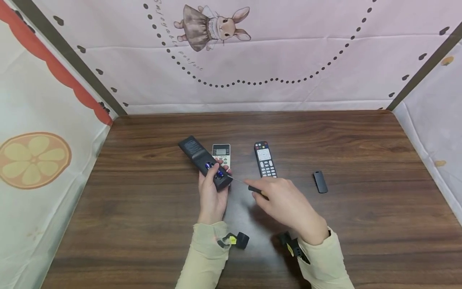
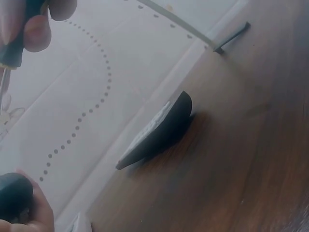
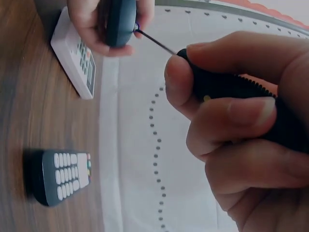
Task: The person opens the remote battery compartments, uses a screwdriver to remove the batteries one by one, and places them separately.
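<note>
Both grip: left hand (image 1: 212, 196), remote (image 1: 196, 152); right hand (image 1: 285, 201), screwdriver (image 1: 254, 189).

Left of keypad remote (image 1: 265, 157): display remote (image 1: 221, 152), opened remote (image 1: 197, 155) containing batteries (image 1: 219, 174). Right: cover (image 1: 320, 182). Before, slightly left: screwdriver (image 1: 254, 188).

A brown wood-grain table (image 1: 126, 220) is filling the lower and middle frame of the head view, a pale sheen lying near its centre. Behind it, a pinkish-white cloth wall (image 1: 288, 44) is spanning the top, showing a rabbit in a dress (image 1: 196, 30) at upper centre, and a dotted line (image 1: 255, 83) is curving beneath. Grey-brown strips (image 1: 72, 58) are slanting down both upper corners. At left, a white cloth (image 1: 36, 100) is bearing a red scalloped band (image 1: 59, 70) and an orange slice (image 1: 34, 160); another pale cloth (image 1: 449, 104) is hanging at right.
</note>
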The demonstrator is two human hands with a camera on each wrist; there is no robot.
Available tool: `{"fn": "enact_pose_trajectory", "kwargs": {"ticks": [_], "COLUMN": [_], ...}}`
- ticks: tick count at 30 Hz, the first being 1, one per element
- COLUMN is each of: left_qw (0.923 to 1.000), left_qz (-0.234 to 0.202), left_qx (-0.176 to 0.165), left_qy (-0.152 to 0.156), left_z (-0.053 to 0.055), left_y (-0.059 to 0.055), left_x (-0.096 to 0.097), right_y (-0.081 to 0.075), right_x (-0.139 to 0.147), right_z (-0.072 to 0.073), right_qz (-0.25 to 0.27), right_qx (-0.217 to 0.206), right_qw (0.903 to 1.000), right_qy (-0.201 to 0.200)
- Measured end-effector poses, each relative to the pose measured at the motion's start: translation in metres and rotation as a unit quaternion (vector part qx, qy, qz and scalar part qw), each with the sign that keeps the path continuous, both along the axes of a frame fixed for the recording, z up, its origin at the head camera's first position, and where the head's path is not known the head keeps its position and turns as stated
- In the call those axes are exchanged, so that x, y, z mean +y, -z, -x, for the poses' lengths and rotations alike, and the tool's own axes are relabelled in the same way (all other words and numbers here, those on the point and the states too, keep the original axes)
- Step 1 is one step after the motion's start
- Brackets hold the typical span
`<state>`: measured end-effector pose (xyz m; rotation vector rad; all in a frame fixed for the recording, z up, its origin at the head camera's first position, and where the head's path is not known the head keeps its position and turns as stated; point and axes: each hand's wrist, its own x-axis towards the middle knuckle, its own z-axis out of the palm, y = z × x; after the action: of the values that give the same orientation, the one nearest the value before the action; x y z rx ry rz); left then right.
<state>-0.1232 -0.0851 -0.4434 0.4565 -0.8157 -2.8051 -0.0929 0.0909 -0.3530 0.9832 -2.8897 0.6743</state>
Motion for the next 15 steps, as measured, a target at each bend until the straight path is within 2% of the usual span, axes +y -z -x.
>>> {"fn": "enact_pose_trajectory", "kwargs": {"ticks": [8,12,15], "left_qw": [0.9998,0.9977,0.9928], "left_qz": [0.002,0.052,0.099], "left_qx": [-0.005,-0.009,-0.012], "left_qy": [0.02,0.042,0.067], "left_z": [-0.002,-0.004,-0.007], "left_y": [-0.001,-0.001,-0.002], "left_x": [0.005,0.009,0.017], "right_y": [0.001,0.005,0.007], "right_x": [0.018,0.025,0.029], "right_z": [0.007,0.013,0.018], "right_qz": [0.037,0.071,0.095], "right_qx": [-0.006,0.01,0.012], "right_qw": [0.9977,0.9935,0.989], "right_qy": [0.057,0.088,0.112]}}
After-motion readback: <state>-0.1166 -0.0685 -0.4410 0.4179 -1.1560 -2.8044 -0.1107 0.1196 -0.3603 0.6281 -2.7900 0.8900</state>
